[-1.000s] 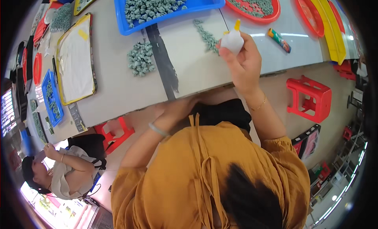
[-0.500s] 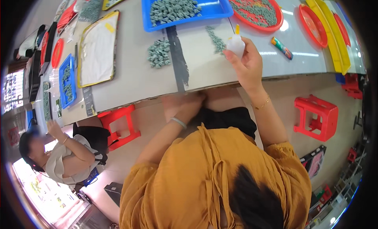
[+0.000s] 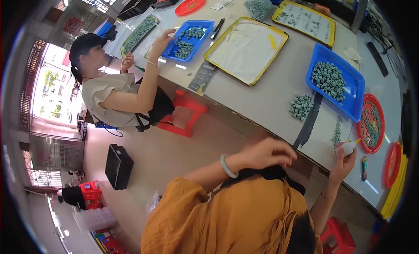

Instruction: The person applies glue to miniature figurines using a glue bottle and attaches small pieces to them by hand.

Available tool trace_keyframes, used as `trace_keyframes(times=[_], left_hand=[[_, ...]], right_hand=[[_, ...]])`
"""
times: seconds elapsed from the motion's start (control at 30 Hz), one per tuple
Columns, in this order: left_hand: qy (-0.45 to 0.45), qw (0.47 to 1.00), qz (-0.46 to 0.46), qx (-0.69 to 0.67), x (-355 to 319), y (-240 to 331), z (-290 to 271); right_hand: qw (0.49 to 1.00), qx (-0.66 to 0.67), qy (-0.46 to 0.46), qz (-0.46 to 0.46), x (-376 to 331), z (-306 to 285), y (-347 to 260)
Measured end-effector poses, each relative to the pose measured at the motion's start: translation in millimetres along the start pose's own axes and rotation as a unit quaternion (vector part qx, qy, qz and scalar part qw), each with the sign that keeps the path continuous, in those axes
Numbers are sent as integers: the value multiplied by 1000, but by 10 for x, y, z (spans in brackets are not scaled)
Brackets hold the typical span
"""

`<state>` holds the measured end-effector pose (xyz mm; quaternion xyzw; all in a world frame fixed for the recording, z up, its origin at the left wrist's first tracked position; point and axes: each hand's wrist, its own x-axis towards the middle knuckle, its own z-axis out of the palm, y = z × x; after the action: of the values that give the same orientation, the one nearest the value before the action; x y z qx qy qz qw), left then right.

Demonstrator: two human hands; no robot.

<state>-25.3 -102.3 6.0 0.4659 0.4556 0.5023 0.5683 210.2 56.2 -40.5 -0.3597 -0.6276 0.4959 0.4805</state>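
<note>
My right hand is closed around a small white squeeze bottle with a yellow tip, just over the table's near edge. Beside the bottle lies a thin strip of small grey-green pieces. My left hand is above my lap, off the table's edge, slightly blurred. Its fingers are loosely bent and apart, with nothing seen in them. Closest to it on the table is a heap of larger grey-green pieces, left of a dark tape strip.
Beyond the heap stands a blue tray of similar pieces. A red round tray and a green tube are at the right. Farther left lies a yellow-rimmed tray. A co-worker sits at a smaller blue tray.
The view has swung left, bringing the co-worker more fully into sight. My left hand has lifted from low at my lap. My right hand still grips the bottle.
</note>
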Motion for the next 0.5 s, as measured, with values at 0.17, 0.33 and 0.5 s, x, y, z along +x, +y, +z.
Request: trace_keyframes(times=[0.17,0.33,0.5], left_hand=[[70,994,-27,-83,171,18,-161],[39,984,-52,-168,154,-93,69],[51,993,-47,-91,240,-6,85]], right_hand=[[1000,5,-1,5,60,57,-4],[1000,15,-6,7,58,95,37],[1000,9,-4,-6,56,99,-29]])
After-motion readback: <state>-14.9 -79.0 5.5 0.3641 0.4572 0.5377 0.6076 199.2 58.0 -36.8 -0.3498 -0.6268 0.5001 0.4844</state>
